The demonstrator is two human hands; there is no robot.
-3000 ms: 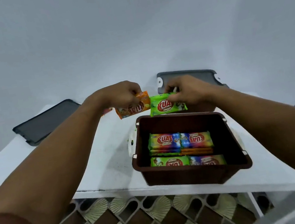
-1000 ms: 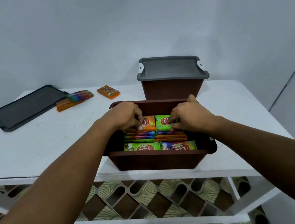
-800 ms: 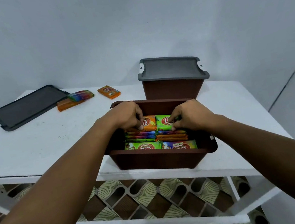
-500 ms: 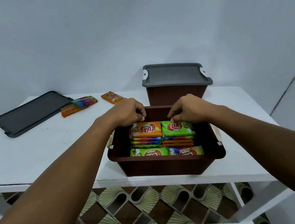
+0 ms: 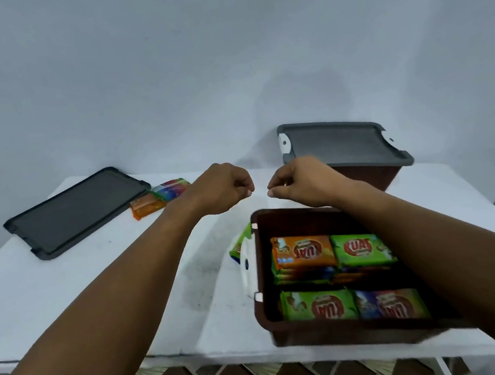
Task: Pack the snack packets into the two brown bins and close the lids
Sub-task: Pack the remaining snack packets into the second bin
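On the white table [image 5: 62, 300], the loose grey lid [image 5: 76, 211] is lying far left and the part-filled open brown bin [image 5: 264, 325] is sitting near right. The left hand [image 5: 223, 188] and right hand [image 5: 300, 180] are hovering curled and empty. The loose packets [image 5: 159, 195] are lying left of the nearer left hand, with their long axes running left-right.

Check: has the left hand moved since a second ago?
Yes. The left hand has left the open bin, now hovering empty beyond its far-left corner, toward the loose packets.

Left hand [image 5: 220, 188] and right hand [image 5: 301, 181] curled, holding nothing.
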